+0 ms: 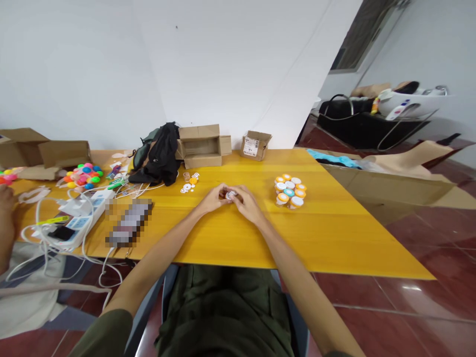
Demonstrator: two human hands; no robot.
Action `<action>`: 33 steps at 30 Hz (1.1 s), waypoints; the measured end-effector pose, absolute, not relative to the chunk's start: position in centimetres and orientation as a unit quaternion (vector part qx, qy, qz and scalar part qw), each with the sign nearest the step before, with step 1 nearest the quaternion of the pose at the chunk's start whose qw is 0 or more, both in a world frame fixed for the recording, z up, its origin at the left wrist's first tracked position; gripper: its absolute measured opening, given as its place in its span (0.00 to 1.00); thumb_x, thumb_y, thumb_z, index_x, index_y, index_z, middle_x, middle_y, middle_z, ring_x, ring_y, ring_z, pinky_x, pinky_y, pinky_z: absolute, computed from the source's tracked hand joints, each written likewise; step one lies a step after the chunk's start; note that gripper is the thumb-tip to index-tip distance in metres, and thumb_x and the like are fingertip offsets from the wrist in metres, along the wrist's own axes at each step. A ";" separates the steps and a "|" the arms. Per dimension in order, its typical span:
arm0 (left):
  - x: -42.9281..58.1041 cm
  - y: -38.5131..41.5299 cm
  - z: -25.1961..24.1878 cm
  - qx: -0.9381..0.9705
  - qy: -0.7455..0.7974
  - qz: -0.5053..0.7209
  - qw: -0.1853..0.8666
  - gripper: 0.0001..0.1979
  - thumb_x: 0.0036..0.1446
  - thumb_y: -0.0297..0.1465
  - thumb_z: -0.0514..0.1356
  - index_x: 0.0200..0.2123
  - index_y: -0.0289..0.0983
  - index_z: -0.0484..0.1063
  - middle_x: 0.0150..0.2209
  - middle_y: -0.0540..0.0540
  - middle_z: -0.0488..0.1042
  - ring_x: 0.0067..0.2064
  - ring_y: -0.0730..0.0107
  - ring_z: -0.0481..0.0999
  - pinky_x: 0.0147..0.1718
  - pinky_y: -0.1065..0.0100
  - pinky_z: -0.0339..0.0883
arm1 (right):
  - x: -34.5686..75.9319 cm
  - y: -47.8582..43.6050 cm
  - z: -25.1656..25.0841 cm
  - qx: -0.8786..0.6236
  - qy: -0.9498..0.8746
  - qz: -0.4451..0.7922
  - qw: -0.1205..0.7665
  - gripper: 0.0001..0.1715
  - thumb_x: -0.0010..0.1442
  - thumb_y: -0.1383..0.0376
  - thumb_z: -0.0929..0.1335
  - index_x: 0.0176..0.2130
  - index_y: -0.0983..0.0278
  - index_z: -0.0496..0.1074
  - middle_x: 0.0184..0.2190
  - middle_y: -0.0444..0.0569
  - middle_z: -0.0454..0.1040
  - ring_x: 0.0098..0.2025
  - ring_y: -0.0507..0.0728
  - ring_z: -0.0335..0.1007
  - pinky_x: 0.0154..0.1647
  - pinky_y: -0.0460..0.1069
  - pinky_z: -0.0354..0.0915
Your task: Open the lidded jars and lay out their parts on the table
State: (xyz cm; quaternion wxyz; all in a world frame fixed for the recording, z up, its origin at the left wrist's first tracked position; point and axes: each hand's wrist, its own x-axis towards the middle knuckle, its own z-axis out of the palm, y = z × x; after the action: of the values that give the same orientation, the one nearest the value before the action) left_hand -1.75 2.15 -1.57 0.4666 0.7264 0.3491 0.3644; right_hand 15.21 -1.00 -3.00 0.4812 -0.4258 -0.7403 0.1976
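Left hand and right hand meet over the yellow table, together pinching a small round lid; capped jars cluster near the right hand.

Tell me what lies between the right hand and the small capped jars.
Nothing: the head view shows bare yellow tabletop between the right hand, pinching a small round piece, and the jar cluster.
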 end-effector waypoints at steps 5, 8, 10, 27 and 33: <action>-1.7 1.9 -1.2 0.714 0.336 0.377 0.484 0.23 0.45 0.39 0.72 0.40 0.38 0.66 0.36 0.50 0.76 0.35 0.69 0.75 0.40 0.67 0.68 | 15.1 -1.0 -3.2 -0.474 -0.704 0.196 0.491 0.16 0.59 0.57 0.70 0.46 0.57 0.73 0.42 0.50 0.75 0.44 0.61 0.72 0.49 0.56 0.69; -1.7 2.0 -1.3 0.707 0.335 0.385 0.490 0.27 0.42 0.38 0.73 0.43 0.39 0.64 0.36 0.50 0.76 0.36 0.69 0.75 0.40 0.66 0.68 | 15.2 -0.9 -3.1 -0.470 -0.715 0.194 0.481 0.10 0.60 0.58 0.69 0.42 0.57 0.74 0.38 0.50 0.75 0.42 0.61 0.72 0.47 0.56 0.69; -1.7 2.2 -1.4 0.706 0.336 0.385 0.490 0.29 0.41 0.37 0.74 0.44 0.40 0.64 0.36 0.50 0.77 0.36 0.68 0.76 0.41 0.66 0.68 | 15.2 -0.9 -3.1 -0.453 -0.728 0.193 0.478 0.10 0.61 0.61 0.67 0.43 0.57 0.75 0.38 0.50 0.76 0.43 0.62 0.71 0.49 0.56 0.69; -1.9 2.5 -1.5 0.665 0.333 0.378 0.551 0.32 0.40 0.35 0.75 0.47 0.40 0.64 0.40 0.47 0.78 0.42 0.64 0.78 0.44 0.63 0.67 | 15.4 -0.4 -2.4 -0.411 -0.717 0.262 0.498 0.15 0.60 0.63 0.67 0.47 0.56 0.76 0.42 0.47 0.79 0.48 0.60 0.72 0.52 0.56 0.67; -2.2 2.6 -0.9 0.622 0.333 0.392 0.591 0.33 0.37 0.35 0.76 0.46 0.40 0.67 0.41 0.46 0.79 0.44 0.63 0.78 0.47 0.62 0.68 | 15.5 -0.5 -2.4 -0.415 -0.687 0.305 0.514 0.17 0.61 0.58 0.66 0.48 0.57 0.74 0.47 0.49 0.78 0.50 0.60 0.72 0.49 0.55 0.69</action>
State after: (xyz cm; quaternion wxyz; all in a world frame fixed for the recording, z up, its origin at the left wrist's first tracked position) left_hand -2.16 2.62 -0.92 0.5912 0.6215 0.3327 0.3917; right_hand 15.53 -0.47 -2.39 0.5138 -0.4147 -0.6865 0.3045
